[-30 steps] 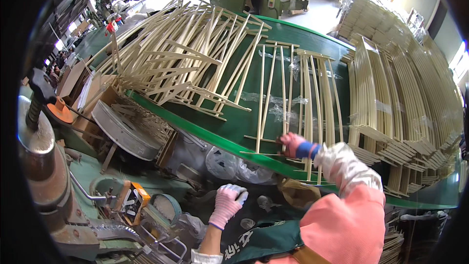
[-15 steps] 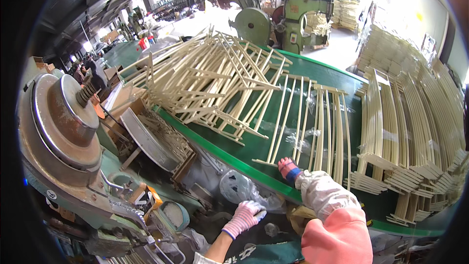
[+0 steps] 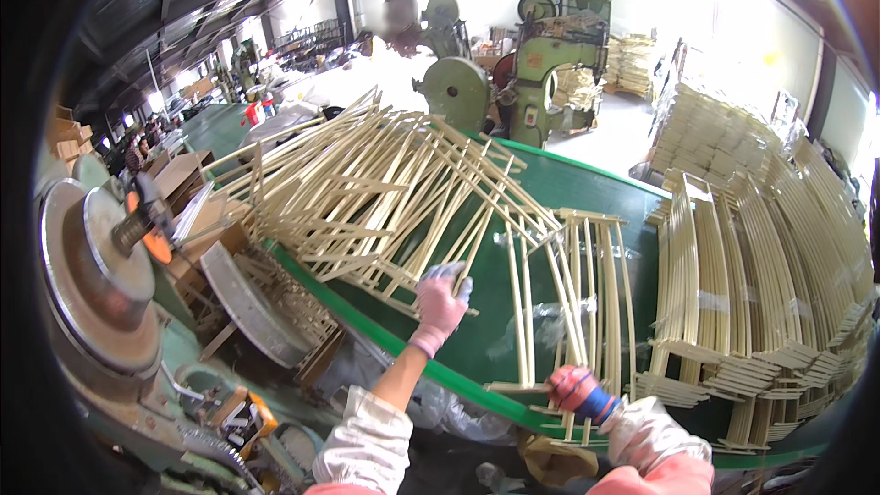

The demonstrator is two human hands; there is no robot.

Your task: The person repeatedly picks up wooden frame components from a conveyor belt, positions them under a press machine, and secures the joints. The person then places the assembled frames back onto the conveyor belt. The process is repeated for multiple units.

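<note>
Wearing a pink glove with greyish fingertips, my left hand (image 3: 443,307) is at the near right edge of a heap of pale wooden ladder-like frames (image 3: 367,174). Its thumb stands apart from the fingers, which are beside the rods of the heap; any contact is hard to make out. My right hand (image 3: 576,390), in a reddish glove with a dark blue cuff, is closed round the near end of a slim wooden frame (image 3: 566,298). That frame lies slanted across others on the green table (image 3: 472,335). Exactly which rods are inside my right fist is hidden.
Neat stacks of wooden frames (image 3: 724,284) stand on the right. A rusty machine wheel (image 3: 96,275) is close on the left, beside a curved metal guard (image 3: 247,302). Green machines (image 3: 550,73) stand beyond the table. Plastic film (image 3: 532,325) lies on the tabletop.
My left hand has risen from below the table's edge to the heap. My right hand has moved slightly right and nearer, and a slanted frame now crosses the ones in front of it.
</note>
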